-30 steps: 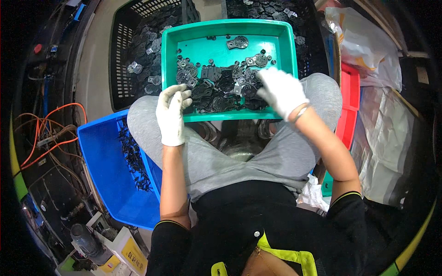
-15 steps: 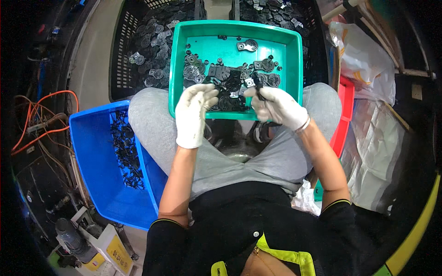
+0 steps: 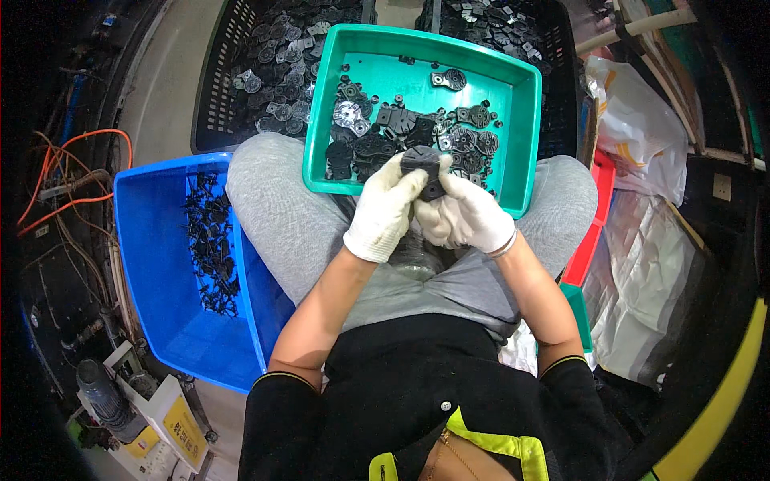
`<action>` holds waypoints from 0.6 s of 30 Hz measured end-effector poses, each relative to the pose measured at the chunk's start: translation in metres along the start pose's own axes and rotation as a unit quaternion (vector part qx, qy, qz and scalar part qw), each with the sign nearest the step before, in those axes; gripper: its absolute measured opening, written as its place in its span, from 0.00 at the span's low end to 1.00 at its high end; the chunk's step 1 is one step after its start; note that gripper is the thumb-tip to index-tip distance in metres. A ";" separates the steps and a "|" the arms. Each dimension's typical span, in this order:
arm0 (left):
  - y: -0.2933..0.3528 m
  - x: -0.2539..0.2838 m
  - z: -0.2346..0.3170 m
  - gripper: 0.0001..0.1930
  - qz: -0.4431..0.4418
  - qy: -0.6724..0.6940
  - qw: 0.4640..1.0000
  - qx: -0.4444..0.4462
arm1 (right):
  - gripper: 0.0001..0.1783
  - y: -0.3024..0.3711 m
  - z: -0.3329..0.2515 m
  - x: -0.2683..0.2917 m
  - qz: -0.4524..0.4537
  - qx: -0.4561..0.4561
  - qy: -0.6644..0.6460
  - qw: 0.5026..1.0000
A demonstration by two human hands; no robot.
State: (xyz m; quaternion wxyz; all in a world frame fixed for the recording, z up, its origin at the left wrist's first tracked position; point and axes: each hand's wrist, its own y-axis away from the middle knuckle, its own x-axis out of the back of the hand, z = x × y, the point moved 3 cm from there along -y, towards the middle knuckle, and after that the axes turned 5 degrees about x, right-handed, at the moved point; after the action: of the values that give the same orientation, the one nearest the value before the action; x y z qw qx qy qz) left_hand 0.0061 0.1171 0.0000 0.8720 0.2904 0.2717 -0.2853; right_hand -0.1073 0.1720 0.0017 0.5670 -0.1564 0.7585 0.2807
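Note:
A black moulded plastic part (image 3: 423, 163) with a rounded end is held between my two white-gloved hands, in front of the near rim of the green tray (image 3: 317, 120). My left hand (image 3: 383, 208) pinches its left side with thumb and fingers. From the right, my right hand (image 3: 469, 210) grips the same part, its fingers curled beneath. The glove fingers hide some of the part. Several similar black plastic parts (image 3: 373, 146) and small round black pieces (image 3: 483, 170) lie in the tray just beyond my hands.
Black crates (image 3: 210, 120) full of similar flat parts stand behind the tray. At left is a blue bin (image 3: 172, 321) with thin black pieces (image 3: 210, 240). Orange cable (image 3: 128, 148) lies farther left. A red bin (image 3: 579, 255) and white plastic bags (image 3: 638, 128) are at right.
My hands have come together and nearer to me. Before, they were apart over the tray with dark pieces at the fingers; now both grip one black part. The view has shifted slightly.

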 end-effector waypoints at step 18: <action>0.019 0.052 0.017 0.33 0.093 0.071 0.992 -0.042 | 0.16 -0.097 -0.070 0.033 0.294 0.149 0.907 0.263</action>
State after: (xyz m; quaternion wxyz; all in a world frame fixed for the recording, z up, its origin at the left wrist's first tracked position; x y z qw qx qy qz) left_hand 0.0600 0.1010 -0.0151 0.8848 0.2967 0.3166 -0.1697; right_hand -0.1176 0.0556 -0.0402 -0.5982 0.0118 0.8011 -0.0141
